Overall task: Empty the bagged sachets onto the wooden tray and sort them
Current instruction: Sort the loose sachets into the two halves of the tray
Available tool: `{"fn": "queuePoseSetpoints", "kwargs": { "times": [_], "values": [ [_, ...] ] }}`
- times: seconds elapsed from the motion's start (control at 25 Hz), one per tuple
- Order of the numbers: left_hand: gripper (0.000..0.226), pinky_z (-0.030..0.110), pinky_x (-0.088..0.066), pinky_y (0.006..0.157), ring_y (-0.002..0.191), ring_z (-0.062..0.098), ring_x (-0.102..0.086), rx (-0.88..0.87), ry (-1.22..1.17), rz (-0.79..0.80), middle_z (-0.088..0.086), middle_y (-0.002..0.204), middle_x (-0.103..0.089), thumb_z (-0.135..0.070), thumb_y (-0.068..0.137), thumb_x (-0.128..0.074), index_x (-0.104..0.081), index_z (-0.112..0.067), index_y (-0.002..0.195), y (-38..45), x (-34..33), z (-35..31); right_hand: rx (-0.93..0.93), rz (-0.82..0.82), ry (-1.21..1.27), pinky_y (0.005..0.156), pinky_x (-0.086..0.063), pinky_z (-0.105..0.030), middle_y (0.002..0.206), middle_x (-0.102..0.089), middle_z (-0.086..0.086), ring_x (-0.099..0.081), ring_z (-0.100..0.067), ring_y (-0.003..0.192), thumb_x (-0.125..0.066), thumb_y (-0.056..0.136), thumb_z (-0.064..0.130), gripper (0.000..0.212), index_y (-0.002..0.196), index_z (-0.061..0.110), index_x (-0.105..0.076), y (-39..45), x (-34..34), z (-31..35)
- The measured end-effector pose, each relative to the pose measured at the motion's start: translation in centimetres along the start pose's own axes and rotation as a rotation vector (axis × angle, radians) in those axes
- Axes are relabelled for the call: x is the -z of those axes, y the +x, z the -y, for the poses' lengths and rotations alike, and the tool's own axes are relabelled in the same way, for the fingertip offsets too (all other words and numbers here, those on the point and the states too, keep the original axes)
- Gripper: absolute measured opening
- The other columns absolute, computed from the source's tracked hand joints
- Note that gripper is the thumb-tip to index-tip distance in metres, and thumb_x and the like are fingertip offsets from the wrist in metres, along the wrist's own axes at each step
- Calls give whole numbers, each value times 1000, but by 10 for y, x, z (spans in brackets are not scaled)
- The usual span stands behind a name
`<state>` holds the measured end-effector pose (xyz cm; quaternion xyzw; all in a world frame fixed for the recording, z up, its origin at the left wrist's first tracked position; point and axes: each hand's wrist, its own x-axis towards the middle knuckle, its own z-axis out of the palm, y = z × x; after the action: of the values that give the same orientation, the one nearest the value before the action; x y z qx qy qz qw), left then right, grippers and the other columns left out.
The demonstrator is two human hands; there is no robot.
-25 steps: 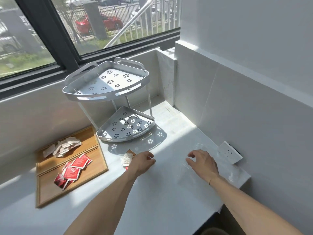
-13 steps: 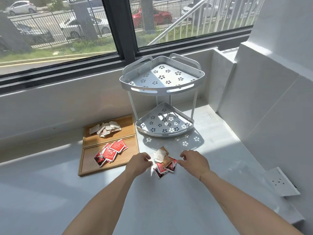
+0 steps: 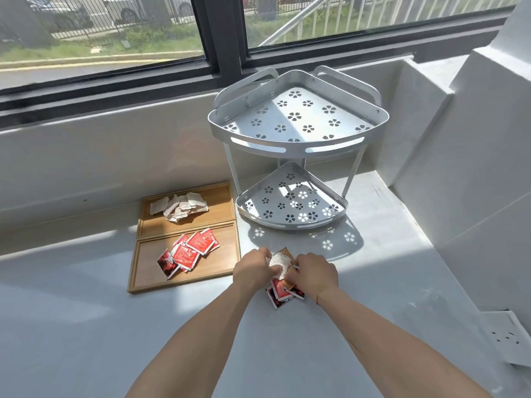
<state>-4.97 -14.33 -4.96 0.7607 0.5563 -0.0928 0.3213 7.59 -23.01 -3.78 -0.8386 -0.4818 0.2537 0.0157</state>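
Sachet pile [image 3: 283, 284] between, seemingly touching, both hands' fingers [image 3: 265, 261]

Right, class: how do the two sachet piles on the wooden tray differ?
The white sachets fill the far compartment; the red sachets fill the near one. The white ones look crumpled and heaped close; the red ones lie flatter, fanned and overlapping. Both rest loose on the wooden tray, untouched by either hand.

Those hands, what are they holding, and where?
Both the left hand and right hand pinch the loose sachet pile on the counter at its upper, pale sachets.
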Motion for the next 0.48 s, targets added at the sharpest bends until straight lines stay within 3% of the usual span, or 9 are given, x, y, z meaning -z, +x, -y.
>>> {"fn": "queuePoseSetpoints", "kwargs": {
  "times": [0.12,0.28,0.48],
  "values": [
    [39,32,-49,74,91,19,-62,15,-33,13,-2,100,-67,-43,77,-67,-56,-24,109,4,-2,0,-23,6,-13,79,-45,-37,98,-67,-3,-60,-28,99,-59,75,35,27,95,20,-66,5,-6,5],
    [21,28,-40,57,65,13,-54,26,-190,14,-3,79,-61,-27,78,-68,-51,-21,87,5,-3,4,-41,8,87,81,-49,-38,105,-64,-4,-58,-28,102,-60,75,23,27,101,19,-64,9,-10,7],
    [24,29,-37,60,68,18,-46,73,-441,23,0,73,-53,-8,75,-72,-51,-16,79,10,14,11,-111,73,427,77,-52,-35,97,-68,-3,-62,-26,94,-58,78,15,13,89,21,-58,14,-7,3]
  ]
}}
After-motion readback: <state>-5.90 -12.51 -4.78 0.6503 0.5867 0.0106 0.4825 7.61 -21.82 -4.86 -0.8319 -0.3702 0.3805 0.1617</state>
